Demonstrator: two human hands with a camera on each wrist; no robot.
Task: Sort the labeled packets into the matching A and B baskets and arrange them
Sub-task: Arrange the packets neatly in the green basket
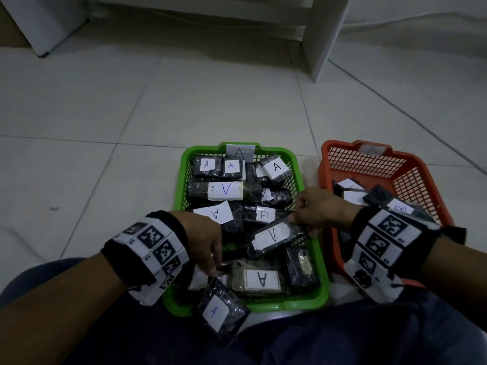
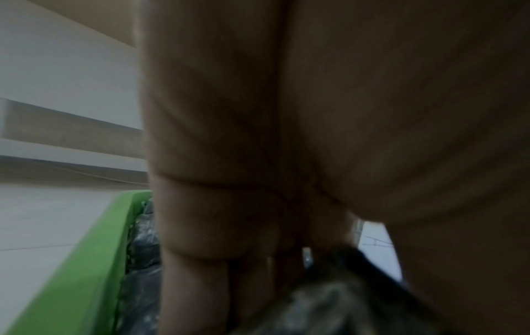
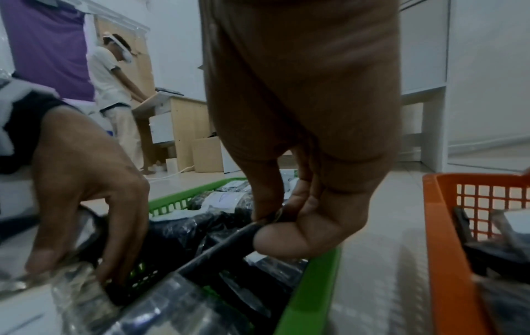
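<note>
A green basket [image 1: 181,180] tagged A holds several dark packets with white A labels. My left hand [image 1: 208,248] pinches one A packet [image 1: 220,313] that hangs over the basket's near rim. My right hand [image 1: 313,209] pinches the end of another A packet [image 1: 274,237] lying tilted in the basket's right half; in the right wrist view my thumb and fingers [image 3: 275,229] clamp its dark edge [image 3: 218,251]. The orange basket [image 1: 324,175] on the right holds a few packets, one labelled B [image 1: 400,208]. My left wrist view shows mostly palm, with the green rim [image 2: 94,260] beside it.
Pale floor tiles [image 1: 131,114] stretch around both baskets. White furniture legs [image 1: 324,35] stand at the back right. My knees in dark trousers [image 1: 342,338] sit close under the baskets. In the right wrist view a person [image 3: 114,90] stands at a wooden desk [image 3: 183,122] far off.
</note>
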